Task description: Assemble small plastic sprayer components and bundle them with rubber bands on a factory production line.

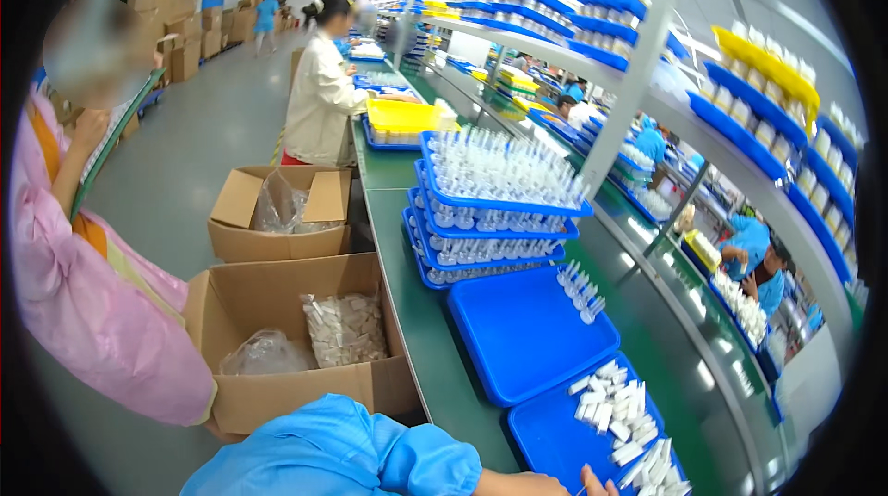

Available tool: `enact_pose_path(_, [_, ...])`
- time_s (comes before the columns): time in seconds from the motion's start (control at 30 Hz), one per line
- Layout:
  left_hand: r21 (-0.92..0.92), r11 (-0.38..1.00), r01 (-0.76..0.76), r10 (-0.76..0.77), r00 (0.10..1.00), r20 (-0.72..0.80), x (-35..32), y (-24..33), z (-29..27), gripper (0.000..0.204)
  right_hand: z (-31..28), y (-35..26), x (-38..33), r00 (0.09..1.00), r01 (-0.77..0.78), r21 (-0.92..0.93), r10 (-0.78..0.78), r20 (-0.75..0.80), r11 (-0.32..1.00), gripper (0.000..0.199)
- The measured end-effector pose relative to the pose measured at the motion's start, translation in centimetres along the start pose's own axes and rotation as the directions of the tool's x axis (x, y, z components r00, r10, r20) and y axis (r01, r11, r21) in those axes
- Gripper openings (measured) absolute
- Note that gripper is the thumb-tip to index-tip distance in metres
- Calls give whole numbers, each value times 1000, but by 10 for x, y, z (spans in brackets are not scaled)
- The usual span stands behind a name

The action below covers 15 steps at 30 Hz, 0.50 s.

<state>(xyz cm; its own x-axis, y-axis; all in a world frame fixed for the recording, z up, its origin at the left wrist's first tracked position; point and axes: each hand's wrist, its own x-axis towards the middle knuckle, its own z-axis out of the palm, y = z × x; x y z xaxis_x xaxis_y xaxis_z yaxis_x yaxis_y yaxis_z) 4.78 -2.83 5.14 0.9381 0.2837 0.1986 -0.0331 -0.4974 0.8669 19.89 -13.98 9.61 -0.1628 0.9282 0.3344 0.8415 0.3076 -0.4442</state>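
My left arm, in a blue sleeve (333,450), reaches along the lower edge toward the workbench. My left hand (594,483) is mostly cut off by the picture's edge; only fingertips show, beside the lower blue tray (541,436), and what they hold, if anything, is hidden. Loose white rectangular plastic pieces (615,413) lie heaped in that tray's right side. Just beyond it, a second blue tray (518,329) carries a short row of clear, stemmed plastic parts (581,292) at its far right corner. No part of my right hand can be seen for certain.
Stacked blue trays (499,204) full of clear parts stand farther along the green bench (393,246). Open cardboard boxes (296,385) holding plastic bags sit left of it. A person in pink (102,311) stands close at left; another in a cream jacket (319,93) works ahead. Metal shelving (638,80) rises right.
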Motion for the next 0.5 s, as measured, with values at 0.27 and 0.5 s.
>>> enact_pose_path(0.27, [-708, 704, 64, -455, 806, -380, -21, -18, -59, 41, -2, 53, -51, 984, 84, 752, -175, 42, 654, 65])
enact_pose_path(0.5, [-298, 892, -339, 1, 662, -749, -35, 32, -7, 32, 21, 3, 29, 730, 29, 802, 535, -424, 596, 57])
